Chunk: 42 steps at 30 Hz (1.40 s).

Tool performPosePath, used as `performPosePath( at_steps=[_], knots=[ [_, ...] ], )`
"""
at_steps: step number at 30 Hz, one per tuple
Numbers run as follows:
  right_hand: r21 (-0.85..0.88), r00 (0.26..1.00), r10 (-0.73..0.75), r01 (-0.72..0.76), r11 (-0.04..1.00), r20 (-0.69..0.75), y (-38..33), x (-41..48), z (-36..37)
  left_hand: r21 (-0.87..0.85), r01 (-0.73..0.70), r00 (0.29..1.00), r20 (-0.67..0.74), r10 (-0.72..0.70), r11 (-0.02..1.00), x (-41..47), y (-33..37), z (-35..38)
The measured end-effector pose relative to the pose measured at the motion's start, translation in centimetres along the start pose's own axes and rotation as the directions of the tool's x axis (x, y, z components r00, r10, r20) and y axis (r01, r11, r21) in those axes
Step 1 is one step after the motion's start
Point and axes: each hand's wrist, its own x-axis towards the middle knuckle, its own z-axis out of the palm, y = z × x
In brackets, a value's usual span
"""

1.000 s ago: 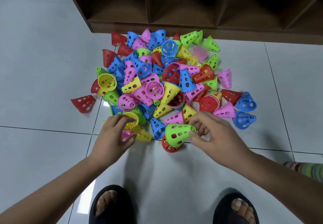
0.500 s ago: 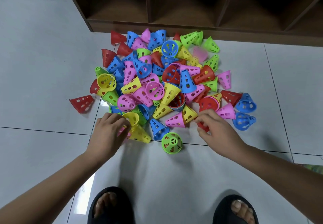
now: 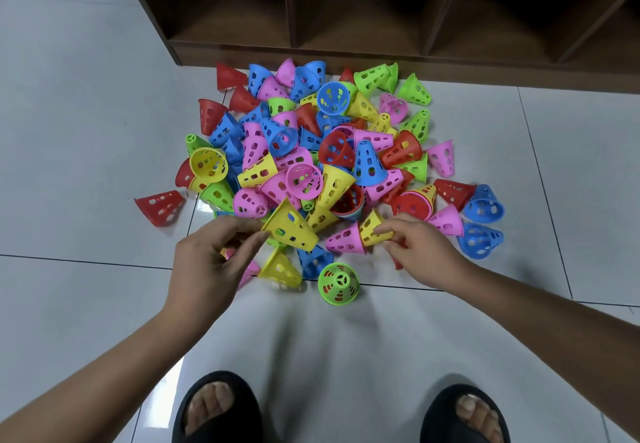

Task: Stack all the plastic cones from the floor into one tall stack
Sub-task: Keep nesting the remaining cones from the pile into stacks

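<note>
The left hand (image 3: 211, 262) pinches a yellow cone (image 3: 289, 226) above the heap (image 3: 311, 152), tip tilted away, open base facing the upright green cone (image 3: 338, 283) on the floor (image 3: 86, 131) between the hands; the right hand (image 3: 422, 252) curls its fingers (image 3: 394, 227) round a second yellow cone (image 3: 369, 224); the left looks better placed for capping.

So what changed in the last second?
The left hand lifted a yellow cone off the pile. The right hand let go of the green cone, which now stands on the floor, and took hold of a second yellow cone. The rest of the pile stayed put.
</note>
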Motion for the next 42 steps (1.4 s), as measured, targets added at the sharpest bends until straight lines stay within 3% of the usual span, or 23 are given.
performPosePath(
  at_steps=[5,13,19,23,30,34,37,39,42],
  knots=[
    [0.276,0.988,0.083,-0.044,0.960,-0.132,-1.4,-2.3,-1.1,-0.295,0.235,0.971,0.118,-0.209,0.926,-0.7,2.1,1.0],
    [0.662,0.939,0.277,-0.077,0.746,-0.203,-2.9,-4.8,-2.6,-0.492,0.455,0.887,0.324,-0.329,0.743,-2.4,2.6,4.0],
    [0.928,0.953,0.303,-0.090,0.362,-0.026,-5.3,-5.4,-3.3,-0.449,0.572,0.813,0.422,-0.401,0.687,-3.0,2.6,5.6],
    [0.953,0.964,0.234,-0.183,0.242,0.126,-6.8,-6.1,-2.2,-0.379,0.617,0.774,0.451,-0.445,0.690,-3.1,2.0,6.3],
    [0.830,0.927,0.312,-0.335,0.445,0.207,-6.3,-6.7,0.9,-0.273,0.616,0.752,0.480,-0.451,0.739,-3.0,1.8,7.2],
    [0.822,0.865,0.437,-0.424,0.380,0.244,-5.7,-6.6,1.7,-0.183,0.558,0.771,0.475,-0.424,0.809,-3.1,0.5,7.3],
    [0.809,0.858,0.452,-0.437,0.393,0.243,-5.2,-6.4,1.8,-0.087,0.446,0.835,0.399,-0.379,0.891,-3.5,-0.9,7.0],
    [0.756,0.872,0.446,-0.428,0.496,0.201,-4.4,-6.2,1.8,-0.006,0.345,0.890,0.320,-0.325,0.938,-3.7,-1.9,6.7],
    [0.497,0.919,0.393,-0.352,0.793,0.025,-2.7,-5.8,2.2,0.077,0.202,0.948,0.237,-0.215,0.976,-4.1,-3.7,6.1]
  ],
)
